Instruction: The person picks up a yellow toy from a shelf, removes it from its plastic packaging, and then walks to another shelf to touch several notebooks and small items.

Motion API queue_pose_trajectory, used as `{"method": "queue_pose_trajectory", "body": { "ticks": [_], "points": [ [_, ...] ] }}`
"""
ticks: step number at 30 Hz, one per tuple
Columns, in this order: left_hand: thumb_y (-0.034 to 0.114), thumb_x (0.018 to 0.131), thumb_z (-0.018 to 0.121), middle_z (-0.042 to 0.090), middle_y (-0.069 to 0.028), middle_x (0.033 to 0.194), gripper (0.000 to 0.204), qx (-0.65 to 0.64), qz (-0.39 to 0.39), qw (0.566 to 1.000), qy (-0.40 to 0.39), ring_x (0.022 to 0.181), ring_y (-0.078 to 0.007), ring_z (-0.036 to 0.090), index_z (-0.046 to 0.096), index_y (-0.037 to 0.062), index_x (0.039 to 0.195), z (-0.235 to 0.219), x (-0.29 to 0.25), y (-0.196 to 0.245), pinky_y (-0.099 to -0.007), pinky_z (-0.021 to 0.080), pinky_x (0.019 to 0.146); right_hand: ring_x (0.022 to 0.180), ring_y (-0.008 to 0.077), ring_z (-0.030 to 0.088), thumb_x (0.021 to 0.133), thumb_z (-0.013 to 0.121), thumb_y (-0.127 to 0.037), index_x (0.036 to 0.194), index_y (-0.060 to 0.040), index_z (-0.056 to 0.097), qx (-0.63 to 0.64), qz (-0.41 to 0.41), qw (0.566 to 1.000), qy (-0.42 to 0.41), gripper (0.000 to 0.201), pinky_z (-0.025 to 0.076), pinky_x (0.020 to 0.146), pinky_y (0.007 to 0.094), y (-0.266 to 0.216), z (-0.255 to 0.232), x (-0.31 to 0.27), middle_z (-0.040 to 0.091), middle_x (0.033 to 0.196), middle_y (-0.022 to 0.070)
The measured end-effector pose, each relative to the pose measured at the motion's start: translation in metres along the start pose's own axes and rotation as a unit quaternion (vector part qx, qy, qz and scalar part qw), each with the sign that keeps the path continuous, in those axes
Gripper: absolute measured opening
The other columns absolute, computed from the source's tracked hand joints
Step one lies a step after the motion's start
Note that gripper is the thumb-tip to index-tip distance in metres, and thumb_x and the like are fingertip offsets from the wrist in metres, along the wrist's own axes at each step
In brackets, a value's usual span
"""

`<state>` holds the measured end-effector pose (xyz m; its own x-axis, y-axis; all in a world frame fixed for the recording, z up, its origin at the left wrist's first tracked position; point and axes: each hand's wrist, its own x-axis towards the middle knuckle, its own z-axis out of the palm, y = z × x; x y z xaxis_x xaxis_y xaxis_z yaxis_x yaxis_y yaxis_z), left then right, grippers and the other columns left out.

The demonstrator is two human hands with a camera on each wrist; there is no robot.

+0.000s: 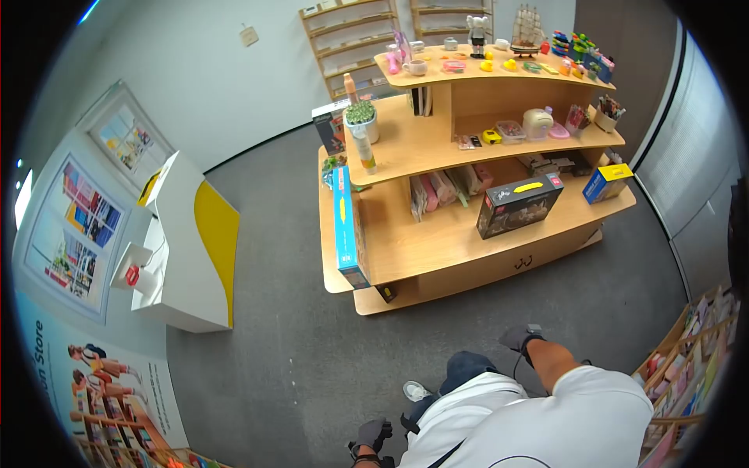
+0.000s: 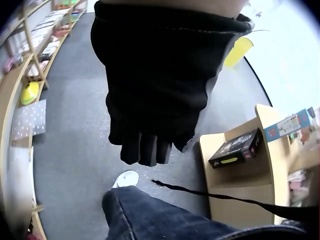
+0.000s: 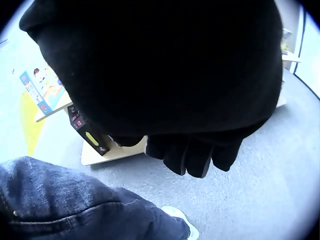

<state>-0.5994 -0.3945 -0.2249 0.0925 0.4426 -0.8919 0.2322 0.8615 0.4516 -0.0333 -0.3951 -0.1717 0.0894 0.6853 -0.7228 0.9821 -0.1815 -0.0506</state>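
Note:
Dark gloves cover both hands. My left hand [image 1: 374,434] hangs beside the body at the bottom of the head view, its fingers loosely bent with nothing in them. The left wrist view shows the back of that hand [image 2: 155,95] over the grey floor, fingertips pointing down. To the other side, my right hand [image 1: 515,338] hangs by the hip, nearest the wooden display stand [image 1: 437,273] but apart from it. In the right wrist view, the glove's back [image 3: 165,75] fills the upper part, with relaxed fingers [image 3: 197,157] below and the palm hidden.
On the stand are a black box [image 1: 519,207], a blue box [image 1: 347,226], a yellow-blue box [image 1: 608,183] and a potted plant [image 1: 361,117]. A white and yellow counter [image 1: 187,257] stands left. Shelves of goods [image 1: 686,366] are close on the right. Grey floor [image 1: 289,351] lies between.

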Motion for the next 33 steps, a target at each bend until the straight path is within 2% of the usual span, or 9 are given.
{"method": "queue_pose_trajectory", "body": {
  "ticks": [10,14,16,18,26,27,30,31,33],
  "points": [
    [0.029,0.102,0.055,0.075,-0.0149,0.093,0.037,0.202,-0.028,0.978,-0.030,0.074,-0.0260,0.072,0.072,-0.0035,0.103,-0.037,0.071,0.102,-0.0383,0.058,0.066,0.120,0.0395,0.065,0.094,0.050,-0.050,0.121,-0.0107,0.074,0.142,0.053,0.987,-0.044,0.054,0.049,0.104,0.0469,-0.002,0.166,-0.069,0.068,0.130,0.0204],
    [0.029,0.101,0.057,0.075,-0.0132,0.092,0.034,0.265,0.000,0.961,-0.073,0.072,-0.0249,0.071,0.073,-0.0004,0.102,0.018,0.092,0.154,-0.0377,0.056,0.064,0.119,0.0409,0.065,0.092,0.052,-0.051,0.120,-0.0104,0.074,0.328,0.231,0.916,-0.028,0.054,0.049,0.102,0.0475,0.009,0.173,-0.101,0.068,0.129,0.0202],
    [0.031,0.099,0.059,0.075,-0.0110,0.089,0.032,0.515,0.066,0.850,-0.092,0.074,-0.0226,0.071,0.074,0.0023,0.101,0.060,0.099,0.182,-0.0369,0.055,0.065,0.118,0.0410,0.065,0.091,0.053,-0.052,0.119,-0.0101,0.075,0.341,0.227,0.912,-0.002,0.054,0.050,0.101,0.0475,0.017,0.192,-0.103,0.069,0.128,0.0203],
    [0.036,0.097,0.060,0.075,-0.0106,0.088,0.035,0.354,0.088,0.928,-0.079,0.078,-0.0194,0.071,0.076,0.0051,0.098,0.106,0.108,0.185,-0.0353,0.054,0.069,0.117,0.0410,0.065,0.091,0.053,-0.052,0.118,-0.0099,0.075,0.346,0.222,0.912,0.006,0.054,0.050,0.100,0.0474,0.025,0.211,-0.105,0.069,0.127,0.0203],
    [0.046,0.096,0.059,0.075,-0.0185,0.094,0.044,0.582,0.227,0.771,-0.119,0.089,-0.0374,0.071,0.074,0.0057,0.104,0.252,0.106,0.230,-0.0426,0.054,0.078,0.115,0.0420,0.064,0.095,0.053,-0.048,0.118,-0.0126,0.074,0.467,0.230,0.851,0.070,0.047,0.049,0.098,0.0514,0.053,0.224,-0.081,0.069,0.125,0.0200],
    [0.041,0.098,0.058,0.074,-0.0194,0.091,0.039,0.658,0.383,0.620,-0.189,0.093,-0.0342,0.072,0.075,0.0068,0.105,0.260,0.090,0.246,-0.0425,0.054,0.079,0.107,0.0457,0.066,0.093,0.052,-0.050,0.111,-0.0073,0.075,0.417,0.181,0.876,0.162,0.051,0.051,0.095,0.0520,0.054,0.232,-0.080,0.072,0.114,0.0231],
    [0.041,0.094,0.063,0.077,-0.0146,0.096,0.043,0.592,0.303,0.709,-0.234,0.086,-0.0266,0.071,0.075,0.0009,0.102,0.248,0.116,0.254,-0.0430,0.054,0.076,0.104,0.0450,0.067,0.094,0.052,-0.049,0.108,-0.0071,0.076,0.503,0.284,0.789,0.211,0.050,0.052,0.092,0.0523,0.051,0.290,-0.037,0.073,0.111,0.0224],
    [0.043,0.093,0.063,0.077,-0.0141,0.096,0.044,0.542,0.230,0.777,-0.223,0.086,-0.0270,0.071,0.076,0.0013,0.101,0.252,0.117,0.255,-0.0444,0.054,0.076,0.102,0.0448,0.067,0.095,0.051,-0.047,0.106,-0.0073,0.075,0.343,0.187,0.914,0.107,0.048,0.053,0.090,0.0526,0.073,0.337,0.015,0.073,0.112,0.0215],
    [0.043,0.093,0.063,0.077,-0.0136,0.096,0.043,0.628,0.218,0.711,-0.228,0.086,-0.0265,0.071,0.076,0.0017,0.100,0.256,0.088,0.268,-0.0444,0.053,0.076,0.101,0.0446,0.067,0.095,0.051,-0.046,0.106,-0.0079,0.075,0.472,0.270,0.828,0.135,0.046,0.053,0.088,0.0529,0.052,0.288,-0.044,0.073,0.111,0.0214]
  ]
}}
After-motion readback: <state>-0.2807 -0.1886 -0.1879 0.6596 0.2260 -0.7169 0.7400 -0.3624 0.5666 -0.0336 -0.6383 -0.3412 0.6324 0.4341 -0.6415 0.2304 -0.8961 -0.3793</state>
